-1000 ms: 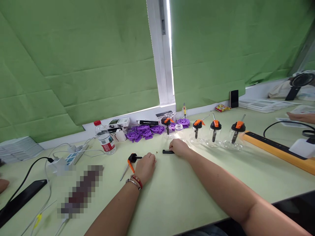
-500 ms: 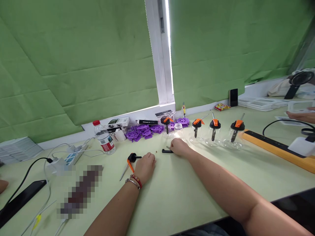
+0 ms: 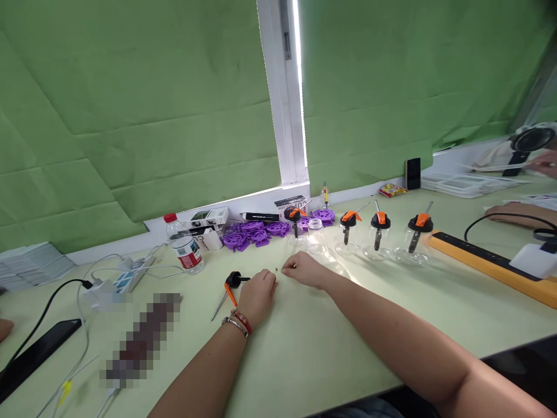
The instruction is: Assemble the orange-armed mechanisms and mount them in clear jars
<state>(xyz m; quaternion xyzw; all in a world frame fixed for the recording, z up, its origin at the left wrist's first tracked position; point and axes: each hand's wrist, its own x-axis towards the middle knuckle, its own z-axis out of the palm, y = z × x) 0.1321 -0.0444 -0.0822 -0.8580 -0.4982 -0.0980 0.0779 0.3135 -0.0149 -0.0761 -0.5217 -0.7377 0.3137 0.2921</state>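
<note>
My left hand [image 3: 259,293] rests on the table, its fingers closed around the end of a black shaft. That shaft belongs to a black lid with an orange lever and a thin metal rod [image 3: 234,280], lying on its side. Close by on the right, my right hand [image 3: 304,270] has its fingertips pinched together; what they hold, if anything, is hidden. A tiny brown bit [image 3: 276,269] lies between the hands. Behind my right hand stands an open clear jar [image 3: 316,235]. Several clear jars with black-and-orange lids [image 3: 378,232] stand to its right, and another lidded jar [image 3: 296,223] to its left.
Purple plastic parts [image 3: 250,234] and small boxes [image 3: 209,217] line the window wall. A red-capped bottle [image 3: 185,244] stands left. Cables and a white power strip [image 3: 130,276] lie farther left. At right are an orange power strip [image 3: 491,264] and another person's arm [image 3: 522,213].
My right hand has moved left and slightly down towards my left hand. The black stick-like part by its fingers is no longer visible. The open jar shows more fully. My left hand stays put.
</note>
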